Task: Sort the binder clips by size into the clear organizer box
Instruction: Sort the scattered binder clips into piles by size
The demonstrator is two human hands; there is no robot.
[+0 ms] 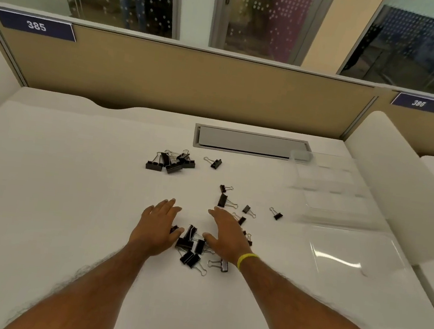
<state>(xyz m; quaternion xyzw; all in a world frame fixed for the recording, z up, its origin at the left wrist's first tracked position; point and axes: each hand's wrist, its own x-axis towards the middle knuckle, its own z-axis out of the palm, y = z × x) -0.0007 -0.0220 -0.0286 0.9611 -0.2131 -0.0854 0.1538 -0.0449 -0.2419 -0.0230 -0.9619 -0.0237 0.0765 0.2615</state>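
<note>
Black binder clips lie scattered on the white desk. A pile of larger clips (171, 162) sits at the back, with one clip (215, 162) just to its right. Smaller clips (245, 209) are strewn in the middle right. Another cluster (191, 248) lies between my hands. My left hand (157, 228) rests flat and open to the left of that cluster. My right hand (228, 236), with a yellow wristband, hovers open over the cluster's right side and hides a few clips. The clear organizer box (328, 187) stands open at the right, its lid (349, 257) lying flat towards me.
A grey cable hatch (251, 142) is set into the desk at the back. A tan partition (193, 84) closes the far edge, and white side dividers (391, 170) flank the desk. Bare desk surface stretches to the left.
</note>
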